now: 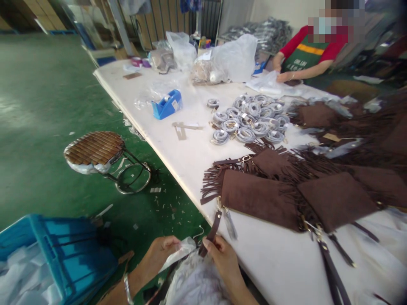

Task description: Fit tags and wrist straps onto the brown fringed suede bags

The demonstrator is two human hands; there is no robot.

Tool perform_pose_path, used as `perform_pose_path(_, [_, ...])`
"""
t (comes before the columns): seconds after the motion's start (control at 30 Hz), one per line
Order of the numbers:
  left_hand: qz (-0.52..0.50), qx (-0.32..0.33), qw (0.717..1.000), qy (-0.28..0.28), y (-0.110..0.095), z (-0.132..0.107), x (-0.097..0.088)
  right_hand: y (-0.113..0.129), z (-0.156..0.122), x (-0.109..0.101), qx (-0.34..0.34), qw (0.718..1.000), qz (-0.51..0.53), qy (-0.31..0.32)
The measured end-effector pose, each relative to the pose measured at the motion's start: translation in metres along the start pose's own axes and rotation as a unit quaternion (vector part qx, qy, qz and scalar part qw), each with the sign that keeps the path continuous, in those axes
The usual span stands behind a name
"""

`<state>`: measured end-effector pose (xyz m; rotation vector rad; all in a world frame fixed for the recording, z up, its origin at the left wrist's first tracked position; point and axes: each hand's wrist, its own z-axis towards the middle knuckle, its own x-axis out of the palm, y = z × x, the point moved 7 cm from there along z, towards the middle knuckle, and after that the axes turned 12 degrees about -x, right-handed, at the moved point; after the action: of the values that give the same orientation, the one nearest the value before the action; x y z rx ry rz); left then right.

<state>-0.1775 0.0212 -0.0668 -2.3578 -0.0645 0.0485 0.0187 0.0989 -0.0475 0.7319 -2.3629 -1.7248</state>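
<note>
At the table's near edge, my right hand (223, 259) pinches the end of a dark brown strap (213, 229). That strap runs up to a metal clasp on a brown fringed bag (254, 195) lying on the table. Just left of it, my left hand (163, 250) grips a whitish, translucent strip (181, 253), probably plastic or paper wrapping. Both hands are close together over my lap, with pale crumpled cloth below. Another brown fringed bag (337, 201) lies to the right, its straps hanging toward me.
A pile of coiled grey straps (251, 116) sits mid-table, beside a blue tape dispenser (167, 105). Stuffed plastic bags (233, 57) stand farther back. Across the table, a person (305, 59) handles clear plastic. A stool (95, 148) and a blue crate (79, 250) are at left.
</note>
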Motion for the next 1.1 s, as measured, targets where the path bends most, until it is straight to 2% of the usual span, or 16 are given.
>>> perform_pose_path(0.13, [0.02,0.012,1.0,-0.006,0.005,-0.003,0.0,0.007,-0.001,0.01,0.024,0.985,0.173,-0.021])
perform_pose_path(0.23, [0.03,0.019,0.999,-0.008,0.006,-0.006,0.003,0.016,0.001,0.016,0.017,0.973,0.226,-0.03])
perform_pose_path(0.47, [0.02,0.008,1.0,0.006,-0.001,-0.011,0.01,0.015,0.007,0.018,-0.003,0.981,0.189,-0.054])
perform_pose_path(0.63, [-0.026,-0.01,0.999,0.018,0.004,-0.014,0.012,0.009,0.007,0.018,-0.005,0.986,0.158,-0.056])
perform_pose_path(0.77, [-0.055,-0.014,0.998,0.02,0.006,-0.013,0.015,0.015,0.006,0.016,-0.005,0.99,0.127,-0.053])
perform_pose_path(0.97, [-0.069,-0.017,0.997,-0.026,0.008,-0.007,0.018,0.023,0.004,0.013,0.008,0.992,0.114,-0.052])
perform_pose_path(1.1, [-0.078,-0.007,0.996,-0.048,0.01,-0.005,0.024,0.02,0.005,0.014,-0.013,0.993,0.111,-0.048])
